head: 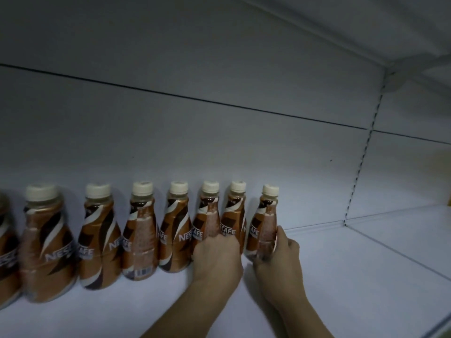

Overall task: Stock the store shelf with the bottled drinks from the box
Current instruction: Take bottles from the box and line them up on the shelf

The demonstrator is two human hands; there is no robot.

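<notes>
Several brown coffee bottles with cream caps stand in a row along the back of the white shelf [341, 276]. My left hand [217, 254] grips the lower body of one bottle [207, 215] near the row's right end. My right hand [280, 259] grips the rightmost bottle [264, 223], which stands upright on the shelf with its cap visible. Another bottle [234, 211] stands between these two. The box is not in view.
The white back panel [219, 132] rises behind the row. A slotted upright [361, 167] divides this bay from the neighbouring shelf [402, 228] at right. The underside of the shelf above [366, 20] runs across the top right.
</notes>
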